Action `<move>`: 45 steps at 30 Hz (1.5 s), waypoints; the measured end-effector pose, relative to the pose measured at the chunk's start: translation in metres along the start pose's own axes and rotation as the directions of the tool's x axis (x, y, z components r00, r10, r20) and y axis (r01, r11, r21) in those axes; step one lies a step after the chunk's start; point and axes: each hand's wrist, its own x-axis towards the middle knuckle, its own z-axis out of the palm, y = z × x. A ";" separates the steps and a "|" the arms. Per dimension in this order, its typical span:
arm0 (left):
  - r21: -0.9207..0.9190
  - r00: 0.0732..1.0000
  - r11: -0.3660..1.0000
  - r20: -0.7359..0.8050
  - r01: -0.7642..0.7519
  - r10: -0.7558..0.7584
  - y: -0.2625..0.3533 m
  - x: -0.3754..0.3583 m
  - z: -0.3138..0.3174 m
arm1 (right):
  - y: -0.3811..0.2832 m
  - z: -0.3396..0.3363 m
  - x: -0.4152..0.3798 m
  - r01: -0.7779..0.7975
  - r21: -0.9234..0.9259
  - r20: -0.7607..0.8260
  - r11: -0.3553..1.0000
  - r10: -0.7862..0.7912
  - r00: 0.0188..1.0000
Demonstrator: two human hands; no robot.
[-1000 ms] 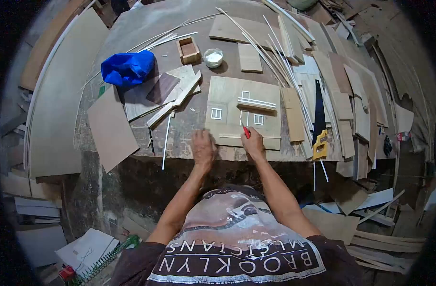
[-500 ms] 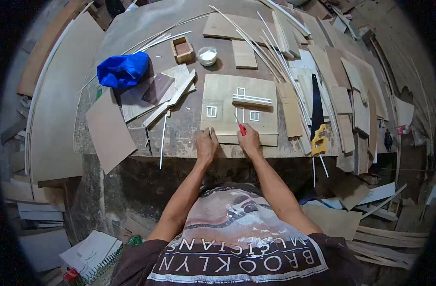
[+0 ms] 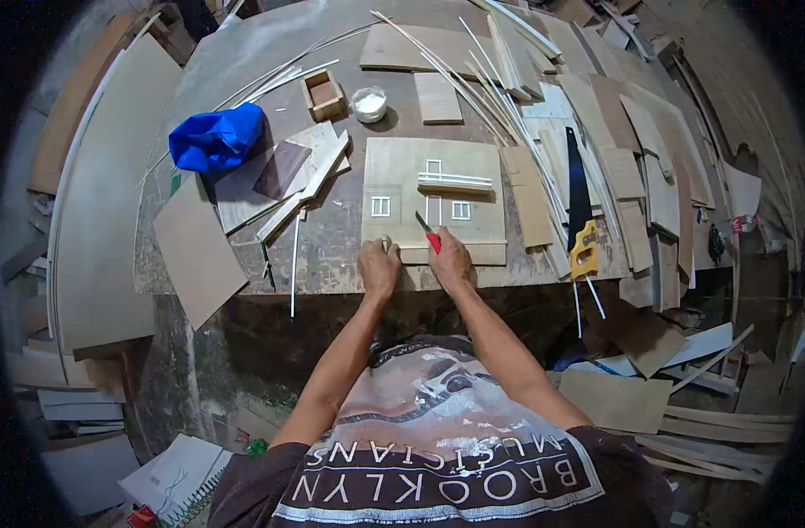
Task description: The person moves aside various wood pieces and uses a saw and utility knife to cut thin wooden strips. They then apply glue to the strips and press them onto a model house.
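A plywood panel (image 3: pixel 394 167) lies flat near the table's front edge. It carries white window frames (image 3: pixel 381 207), a white door outline and a raised ledge topped with white strips (image 3: pixel 455 181). A narrow wood strip (image 3: pixel 473 252) runs along its near edge. My right hand (image 3: pixel 450 264) grips a red-handled knife (image 3: pixel 433 239), its blade pointing away and to the left over the panel. My left hand (image 3: pixel 380 267) is closed at the panel's near left corner, by the strip's end; whatever its fingers pinch is too small to make out.
A yellow-handled saw (image 3: pixel 584 251) and many wood offcuts lie to the right. Behind the panel stand a tub of white paste (image 3: pixel 368 105) and a small wooden box (image 3: pixel 323 95). A blue bag (image 3: pixel 216 138) and loose boards (image 3: pixel 198 246) are on the left.
The knife has turned so its blade points further left and shows more clearly. My right hand has shifted slightly. The whole view has moved a little. My left hand stays at the corner.
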 end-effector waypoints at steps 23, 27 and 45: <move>0.036 0.990 0.996 -0.113 -0.085 0.089 -0.009 0.007 0.015 | 0.006 0.001 0.005 0.036 0.009 0.044 0.999 -0.037 0.998; 0.072 0.987 0.991 -0.111 -0.110 0.118 -0.009 0.008 0.014 | 0.008 0.000 0.005 0.037 -0.002 0.020 0.999 -0.037 0.999; 0.106 1.000 0.994 -0.001 0.002 -0.001 0.003 0.008 0.004 | 0.017 -0.001 0.006 -0.022 -0.023 0.165 0.999 0.026 0.986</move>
